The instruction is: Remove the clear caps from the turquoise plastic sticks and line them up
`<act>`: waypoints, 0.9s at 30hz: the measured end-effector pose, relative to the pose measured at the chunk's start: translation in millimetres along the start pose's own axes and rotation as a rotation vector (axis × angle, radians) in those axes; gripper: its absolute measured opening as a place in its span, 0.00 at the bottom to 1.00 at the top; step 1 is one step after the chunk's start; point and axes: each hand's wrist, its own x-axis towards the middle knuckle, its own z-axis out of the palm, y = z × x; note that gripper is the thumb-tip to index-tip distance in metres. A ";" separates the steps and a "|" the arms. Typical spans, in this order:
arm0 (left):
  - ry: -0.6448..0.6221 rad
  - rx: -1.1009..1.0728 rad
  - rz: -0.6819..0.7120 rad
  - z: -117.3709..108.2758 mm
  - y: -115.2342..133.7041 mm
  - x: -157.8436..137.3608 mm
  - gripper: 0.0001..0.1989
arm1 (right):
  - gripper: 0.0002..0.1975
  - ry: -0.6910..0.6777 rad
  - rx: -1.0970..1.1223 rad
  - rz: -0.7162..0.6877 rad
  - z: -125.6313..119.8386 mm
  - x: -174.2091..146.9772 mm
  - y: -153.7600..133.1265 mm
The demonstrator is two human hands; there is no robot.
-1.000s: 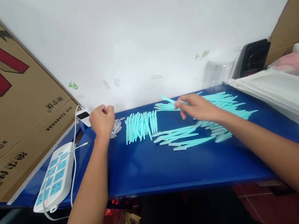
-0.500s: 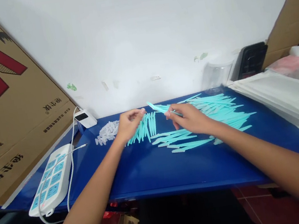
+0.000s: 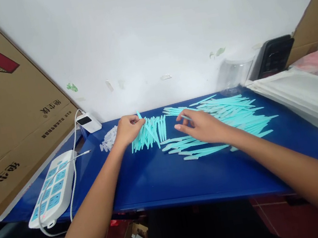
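Note:
My left hand [image 3: 129, 129] pinches a turquoise eyebrow razor [image 3: 149, 130], which slants over a bunch of similar razors [image 3: 141, 141]. Pale, translucent small pieces [image 3: 109, 139], perhaps blade caps, lie partly behind that hand. To the right, my right hand [image 3: 199, 124] hovers palm inward, thumb and forefinger apart. A greyish-teal sliver [image 3: 186, 117] shows between its fingers, apparently another razor mostly hidden by the hand. Beneath and beside it are loose razors [image 3: 200, 152] and a larger heap of razors [image 3: 243, 117].
A white power strip [image 3: 53, 188] with a cable and a small white device [image 3: 89, 123] are at left, beside a large cardboard box [image 3: 11, 118]. At right stand a clear container [image 3: 234, 73], a black case [image 3: 274, 56] and stacked white sheets [image 3: 303, 100] on the blue table [image 3: 157, 183].
A razor that was in my right hand now appears in my left hand, tilted over the bunch. My left hand has shifted left; the right fingers have spread. The view has moved slightly.

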 end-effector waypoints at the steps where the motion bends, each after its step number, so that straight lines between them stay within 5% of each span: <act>1: -0.026 0.097 -0.017 -4.1 -4.9 2.9 0.19 | 0.12 0.009 -0.016 0.027 -1.6 1.2 2.1; 6: 0.039 0.382 -0.028 -3.2 -10.9 1.3 0.19 | 0.12 0.018 0.058 -0.022 -9.6 6.9 9.6; 10: 0.114 0.278 0.183 8.3 7.5 -13.1 0.19 | 0.18 0.025 0.081 -0.128 -11.7 7.3 8.3; 14: -0.087 0.019 0.443 22.9 32.8 -33.2 0.17 | 0.18 -0.029 0.034 -0.207 -8.4 4.2 1.8; 18: -0.232 0.030 0.579 33.0 43.8 -41.9 0.18 | 0.19 -0.062 0.038 -0.214 -5.8 1.6 -3.7; 23: -0.033 0.282 0.516 7.8 27.7 -22.8 0.19 | 0.19 -0.018 0.006 -0.186 -10.2 2.8 2.6; 27: 0.279 0.718 0.141 -41.9 -5.0 -0.1 0.19 | 0.21 0.206 -0.078 -0.145 -14.7 8.1 15.0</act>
